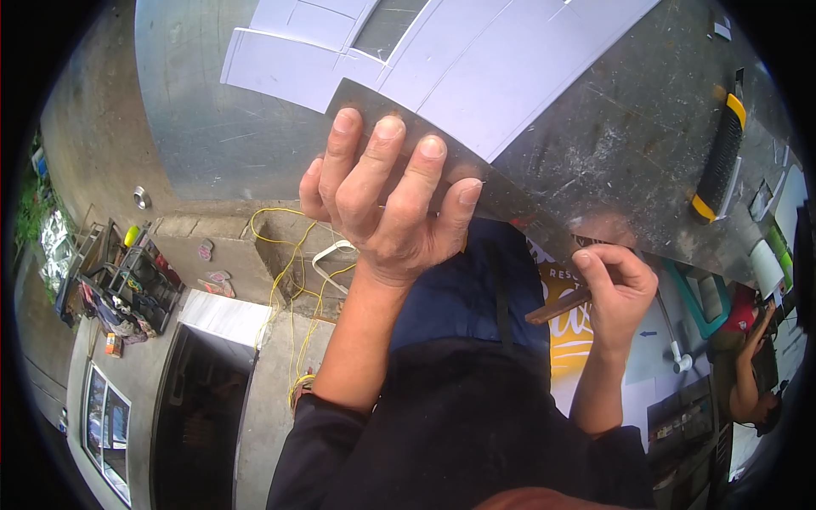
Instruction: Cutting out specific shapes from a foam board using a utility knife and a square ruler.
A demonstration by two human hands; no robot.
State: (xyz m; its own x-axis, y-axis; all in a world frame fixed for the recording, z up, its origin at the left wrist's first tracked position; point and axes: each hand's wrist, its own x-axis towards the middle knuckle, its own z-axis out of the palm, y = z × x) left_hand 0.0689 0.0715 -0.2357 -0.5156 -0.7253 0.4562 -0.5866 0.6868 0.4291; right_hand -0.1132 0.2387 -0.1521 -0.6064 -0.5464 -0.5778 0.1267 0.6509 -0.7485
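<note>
My left hand [395, 197] rests with spread fingers on a flat grey metal straightedge [503, 191]. The straightedge lies across the near edge of a white sheet [472, 70], which is marked with lines and has a rectangular cutout. In my right hand [615, 296] a thin brown strip [558, 308] is pinched between thumb and fingers at the near end of the straightedge. Its material is unclear, and my fingers hide its middle. Off to the right, a black and yellow snap-off utility knife [720, 159] lies on the scratched grey metal tabletop [612, 140].
White offcuts [722, 29] and scraps lie at the tabletop's right side. Below the table edge are a yellow cord [299, 255], a concrete block wall [204, 245], a teal plastic stool [707, 299] and a printed yellow banner [564, 344]. Another person [749, 376] is at the far right.
</note>
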